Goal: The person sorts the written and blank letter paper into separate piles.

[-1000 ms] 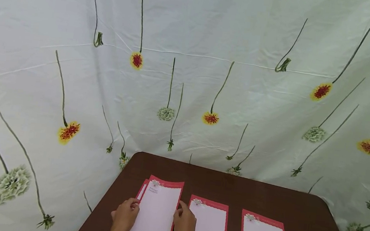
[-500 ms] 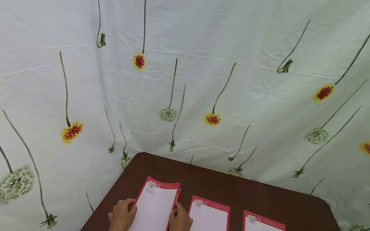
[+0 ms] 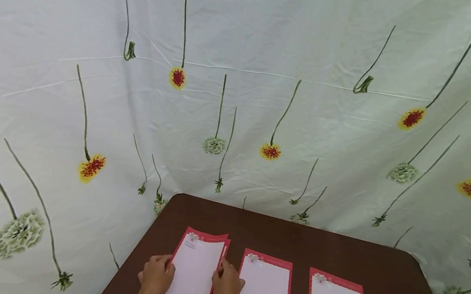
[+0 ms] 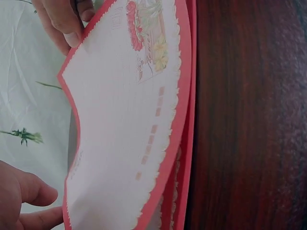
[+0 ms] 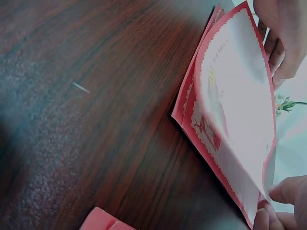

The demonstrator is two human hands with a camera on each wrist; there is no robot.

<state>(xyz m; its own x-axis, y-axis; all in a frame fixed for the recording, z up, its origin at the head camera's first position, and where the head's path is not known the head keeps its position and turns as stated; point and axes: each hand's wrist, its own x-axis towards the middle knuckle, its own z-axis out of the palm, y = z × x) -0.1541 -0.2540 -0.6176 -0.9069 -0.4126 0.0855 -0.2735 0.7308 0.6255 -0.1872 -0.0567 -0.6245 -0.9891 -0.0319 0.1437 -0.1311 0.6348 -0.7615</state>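
On the brown desk (image 3: pixel 274 231), the left hand (image 3: pixel 155 276) and right hand (image 3: pixel 228 286) pinch the sides of the bent top paper (image 3: pixel 193 271), over the left pile (image 5: pixel 184 103), so squeeze softly or it may crease.

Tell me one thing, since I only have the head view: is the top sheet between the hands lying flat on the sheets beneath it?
Observer: No. In the right wrist view the top sheet is bowed, with one edge arching up off the red-bordered sheets below.
Operator: And the small picture at its lower right corner, what is it? Too tiny for me.
Observer: In the left wrist view the printed picture shows red and yellow flower-like shapes.
Operator: Any stray bits on the table?
Observer: The right wrist view shows a short pale streak on the table; I can't tell whether it is a scratch or a thread.
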